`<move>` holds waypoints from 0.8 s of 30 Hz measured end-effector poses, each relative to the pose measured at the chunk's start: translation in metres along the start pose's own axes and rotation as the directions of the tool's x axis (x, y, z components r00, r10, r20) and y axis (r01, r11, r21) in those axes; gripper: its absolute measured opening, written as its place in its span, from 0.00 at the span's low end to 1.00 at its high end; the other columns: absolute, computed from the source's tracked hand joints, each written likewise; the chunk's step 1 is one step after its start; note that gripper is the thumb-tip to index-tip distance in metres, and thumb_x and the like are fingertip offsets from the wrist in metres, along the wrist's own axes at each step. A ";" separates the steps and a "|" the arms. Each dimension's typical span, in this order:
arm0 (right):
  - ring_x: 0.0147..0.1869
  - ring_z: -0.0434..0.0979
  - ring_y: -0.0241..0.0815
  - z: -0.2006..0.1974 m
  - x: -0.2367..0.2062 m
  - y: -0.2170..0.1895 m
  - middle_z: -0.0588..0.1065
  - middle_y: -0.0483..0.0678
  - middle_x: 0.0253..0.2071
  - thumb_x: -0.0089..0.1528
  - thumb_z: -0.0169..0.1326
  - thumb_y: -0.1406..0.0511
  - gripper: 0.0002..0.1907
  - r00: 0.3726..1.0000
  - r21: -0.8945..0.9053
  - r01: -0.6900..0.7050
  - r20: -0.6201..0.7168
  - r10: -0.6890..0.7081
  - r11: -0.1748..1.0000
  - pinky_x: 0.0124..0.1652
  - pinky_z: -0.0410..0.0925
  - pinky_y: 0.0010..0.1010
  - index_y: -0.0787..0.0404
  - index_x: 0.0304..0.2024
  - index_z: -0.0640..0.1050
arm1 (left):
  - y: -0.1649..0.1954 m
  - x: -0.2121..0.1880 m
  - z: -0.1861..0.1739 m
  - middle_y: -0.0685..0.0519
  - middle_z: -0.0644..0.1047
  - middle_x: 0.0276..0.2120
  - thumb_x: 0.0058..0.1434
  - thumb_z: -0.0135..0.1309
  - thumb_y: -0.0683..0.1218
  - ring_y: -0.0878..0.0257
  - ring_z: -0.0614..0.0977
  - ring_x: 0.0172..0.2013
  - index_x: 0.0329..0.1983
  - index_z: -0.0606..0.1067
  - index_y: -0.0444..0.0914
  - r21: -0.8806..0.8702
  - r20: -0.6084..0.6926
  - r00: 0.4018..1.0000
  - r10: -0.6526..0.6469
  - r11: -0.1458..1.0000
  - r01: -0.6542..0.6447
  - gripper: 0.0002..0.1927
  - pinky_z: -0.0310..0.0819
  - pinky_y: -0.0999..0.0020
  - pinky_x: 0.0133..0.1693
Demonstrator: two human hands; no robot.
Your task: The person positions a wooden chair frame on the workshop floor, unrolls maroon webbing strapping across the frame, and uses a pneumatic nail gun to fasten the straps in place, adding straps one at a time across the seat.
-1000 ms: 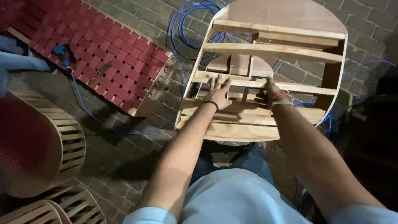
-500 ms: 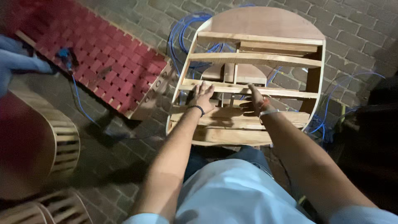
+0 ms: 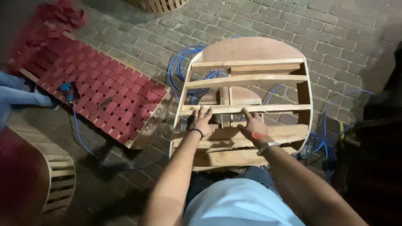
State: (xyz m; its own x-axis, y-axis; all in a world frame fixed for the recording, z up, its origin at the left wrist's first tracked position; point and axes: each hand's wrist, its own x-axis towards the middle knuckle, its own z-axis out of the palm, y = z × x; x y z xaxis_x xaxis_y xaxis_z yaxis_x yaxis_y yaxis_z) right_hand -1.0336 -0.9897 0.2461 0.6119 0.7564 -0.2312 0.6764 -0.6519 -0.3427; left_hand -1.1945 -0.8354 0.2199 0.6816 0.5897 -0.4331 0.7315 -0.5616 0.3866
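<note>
A rounded wooden frame with several cross slats stands on the brick floor in front of me. My left hand lies flat on the frame's lower middle slat, fingers spread, with a dark band on the wrist. My right hand rests beside it on the same area, fingers stretched toward the slat, a silver bracelet on the wrist. Neither hand holds a tool. My knees and light shirt fill the bottom of the view.
A wooden frame woven with red webbing lies to the left. A blue tool with a blue hose sits on it. Blue hose coils run behind the round frame. A slatted wooden piece stands at lower left. Another person's sleeve shows far left.
The view has shifted, so the frame sits lower and more central. Both hands stay on the lower middle slat, a little closer together.
</note>
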 end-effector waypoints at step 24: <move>0.30 0.83 0.45 -0.044 0.078 0.004 0.82 0.57 0.46 0.62 0.57 0.54 0.44 0.875 0.241 -0.175 0.483 0.038 0.955 0.36 0.75 0.36 0.29 0.77 0.51 | 0.037 0.062 0.010 0.45 0.30 0.79 0.53 0.65 0.53 0.43 0.39 0.77 0.81 0.37 0.56 0.095 -0.175 0.963 -0.205 0.970 0.224 0.61 0.38 0.33 0.69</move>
State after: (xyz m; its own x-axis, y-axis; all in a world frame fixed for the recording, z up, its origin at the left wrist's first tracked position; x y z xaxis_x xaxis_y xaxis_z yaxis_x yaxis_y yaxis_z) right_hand -0.9654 -0.9357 0.2665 0.3636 0.6625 -0.6548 0.4403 -0.7417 -0.5059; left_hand -1.1259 -0.8255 0.1992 0.5088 0.7846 -0.3543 0.8608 -0.4678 0.2004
